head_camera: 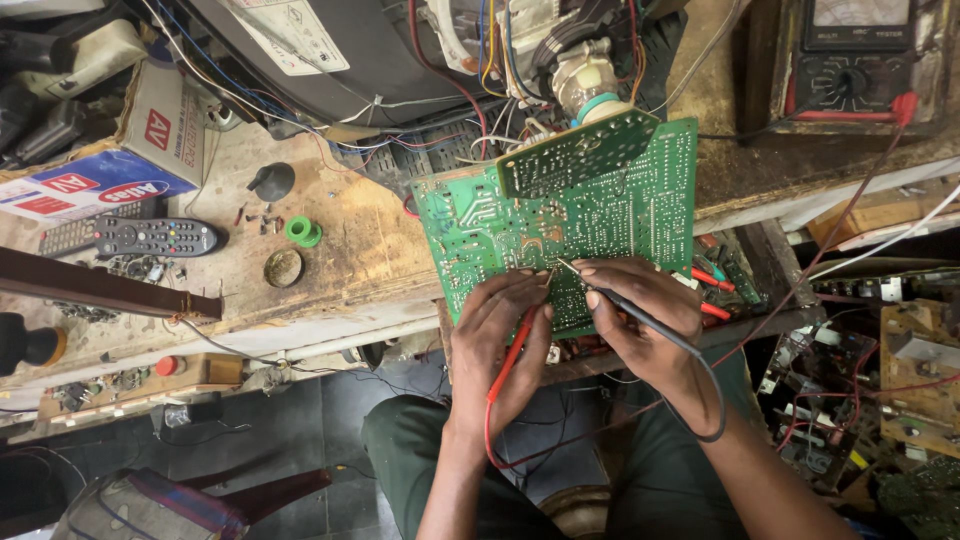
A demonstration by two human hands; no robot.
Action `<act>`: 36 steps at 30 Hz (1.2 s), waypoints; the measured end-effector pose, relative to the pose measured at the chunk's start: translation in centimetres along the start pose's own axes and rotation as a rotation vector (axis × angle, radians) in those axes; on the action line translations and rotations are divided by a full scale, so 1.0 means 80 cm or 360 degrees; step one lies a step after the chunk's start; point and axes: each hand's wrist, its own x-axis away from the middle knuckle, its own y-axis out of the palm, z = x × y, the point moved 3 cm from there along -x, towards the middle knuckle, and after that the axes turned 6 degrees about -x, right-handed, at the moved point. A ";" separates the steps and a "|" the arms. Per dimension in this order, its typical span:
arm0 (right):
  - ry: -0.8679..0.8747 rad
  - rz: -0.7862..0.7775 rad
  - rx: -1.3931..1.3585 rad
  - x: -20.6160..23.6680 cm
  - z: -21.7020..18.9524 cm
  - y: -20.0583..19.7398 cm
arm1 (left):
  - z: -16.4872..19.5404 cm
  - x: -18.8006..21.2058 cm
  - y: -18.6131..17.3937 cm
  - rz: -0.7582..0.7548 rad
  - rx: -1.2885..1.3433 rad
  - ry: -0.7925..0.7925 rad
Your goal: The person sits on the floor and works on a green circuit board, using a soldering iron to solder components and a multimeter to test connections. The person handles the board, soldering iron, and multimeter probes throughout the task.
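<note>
Probing a green circuit board (pixel 600 215), solder side up, with both hands: left hand (pixel 497 335) is closed around a red test probe (pixel 515 350), fingers wrapped along its shaft, tip pressed to the board near its lower edge. Right hand (pixel 640 320) pinches a black test probe (pixel 640 315) pen-style, its thin metal tip touching the board just beside the red one's tip. Board sits tilted, propped at the front edge of a worn wooden workbench (pixel 350 240), lower edge toward the person, upper edge against the neck of a CRT tube (pixel 590 85) and a tangle of coloured wires (pixel 480 60). A smaller green board (pixel 575 150) stands off its upper part. Red lead (pixel 490 420) loops down from the left hand; black lead (pixel 715 400) curls under the right wrist. A thin red wire runs up to an analogue multimeter (pixel 855 50) at top right, well apart from the board; whether that is the same red lead is hard to tell. On the bench to the left: black remote control (pixel 155 237), green solder spool (pixel 303 232), round tin lid (pixel 283 267), black knob-shaped part (pixel 272 181), cardboard box (pixel 110 150). More boards and scrap electronics (pixel 890 380) piled at right. Person's legs in dark green trousers (pixel 420 450) below.
</note>
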 end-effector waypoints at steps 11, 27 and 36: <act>0.0030 -0.0003 0.0019 0.000 -0.001 -0.001 | 0.000 -0.001 0.001 -0.0015 0.0025 -0.0030; 0.0025 -0.0005 0.0053 0.003 0.002 -0.001 | 0.001 0.000 0.004 0.0013 0.0036 -0.0027; 0.0041 0.0003 0.0067 0.003 0.002 -0.002 | 0.002 -0.001 0.003 0.0000 0.0056 -0.0045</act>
